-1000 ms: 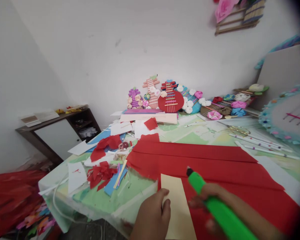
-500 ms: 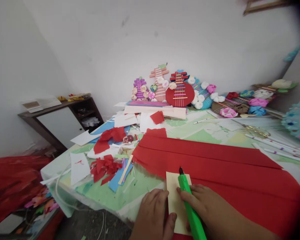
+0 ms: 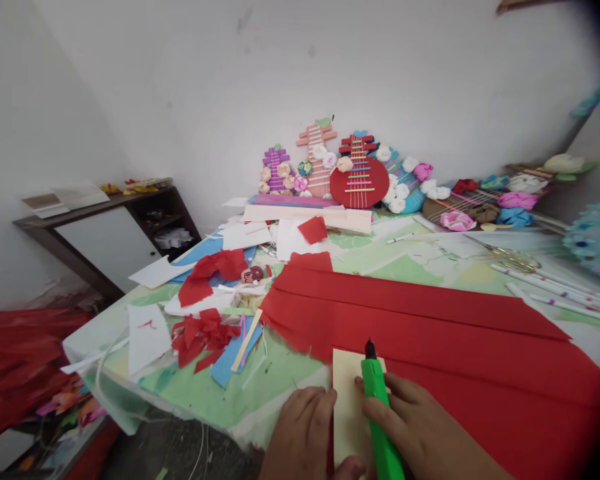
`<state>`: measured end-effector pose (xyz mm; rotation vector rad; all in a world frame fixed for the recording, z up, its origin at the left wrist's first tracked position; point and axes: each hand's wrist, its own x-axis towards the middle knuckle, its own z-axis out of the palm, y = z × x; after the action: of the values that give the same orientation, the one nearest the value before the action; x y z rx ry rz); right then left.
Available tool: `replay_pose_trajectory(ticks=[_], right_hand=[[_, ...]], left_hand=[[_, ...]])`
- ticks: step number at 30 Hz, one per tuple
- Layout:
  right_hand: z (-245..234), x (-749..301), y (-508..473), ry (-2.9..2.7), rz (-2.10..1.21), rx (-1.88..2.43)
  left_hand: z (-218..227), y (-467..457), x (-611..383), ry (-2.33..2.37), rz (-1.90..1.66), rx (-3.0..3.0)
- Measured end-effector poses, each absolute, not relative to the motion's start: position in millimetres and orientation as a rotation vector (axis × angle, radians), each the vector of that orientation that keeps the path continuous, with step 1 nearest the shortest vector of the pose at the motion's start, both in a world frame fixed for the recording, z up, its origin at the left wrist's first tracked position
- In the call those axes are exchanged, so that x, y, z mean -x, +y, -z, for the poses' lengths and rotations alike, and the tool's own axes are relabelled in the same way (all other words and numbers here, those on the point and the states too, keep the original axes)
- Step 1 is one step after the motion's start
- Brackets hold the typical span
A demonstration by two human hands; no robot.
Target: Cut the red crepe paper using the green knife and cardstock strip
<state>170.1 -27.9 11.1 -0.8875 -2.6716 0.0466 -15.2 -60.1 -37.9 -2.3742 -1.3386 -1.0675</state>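
A green marker [image 3: 380, 407] with a dark tip is gripped in my right hand [image 3: 420, 413], tip pointing up and away from me. Under it lies a pale yellow card [image 3: 347, 380], resting on a large sheet of red paper [image 3: 430, 333] with long creases. My left hand [image 3: 303, 430] holds the card along its left edge, fingers together and the thumb over its near end. The lower part of the card is partly hidden by my hands.
Red scraps [image 3: 205, 337], a blue strip [image 3: 235, 357] and white paper pieces [image 3: 147, 337] litter the table's left side. Gold-handled scissors [image 3: 515, 260] and white sticks [image 3: 555, 283] lie at right. Decorated lute-shaped crafts [image 3: 360, 180] stand against the wall. A low cabinet [image 3: 110, 243] is at left.
My right hand and the marker have shifted slightly right relative to the card. My left thumb has slid lower along the card. The view has tilted slightly.
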Motion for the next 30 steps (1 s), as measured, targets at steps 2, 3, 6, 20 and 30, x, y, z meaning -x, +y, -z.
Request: replay_pose_trajectory(ticks=[2,3,6,20,30], right_hand=[[-15,-167,-25,-2.663,-0.062,0.836],[-16,-166,-24,-2.676,-0.079,0.824],[-13,-165,-22,-2.717,-0.179,0.853],[-19,-167,-13,-2.673,-0.448,0.882],[-24,-165,-7,-2.669,-0.436,0.955]], left_hand=[[35,-60,15,-1.347,1.047,2.427],[34,-60,16,-1.348,1.033,2.465],[33,-61,17,-1.342,1.010,2.503],[33,-63,20,-1.341,0.961,2.615],[37,-62,24,-1.370,1.038,2.664]])
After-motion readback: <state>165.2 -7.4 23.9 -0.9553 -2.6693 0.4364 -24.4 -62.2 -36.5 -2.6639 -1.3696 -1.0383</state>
